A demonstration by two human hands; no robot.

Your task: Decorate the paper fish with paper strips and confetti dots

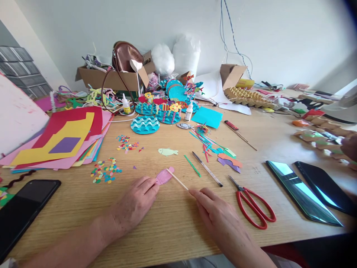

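My left hand (138,203) rests on the wooden table (178,227), its fingertips pressing down a pink paper fish (164,175). My right hand (216,214) pinches the near end of a thin wooden stick (177,179), whose far tip touches the pink fish. A pale green paper fish (167,152) lies just beyond. Red-handled scissors (252,204) lie to the right of my right hand, and a pencil (207,169) lies beyond them.
A stack of coloured paper sheets (64,139) sits at the left, with confetti dots (106,172) beside it. Phones lie at the left (22,208) and right (302,193). Blue wave-shaped paper crafts (156,111), glue bottles, cardboard boxes (111,78) and paper scraps (220,150) crowd the back.
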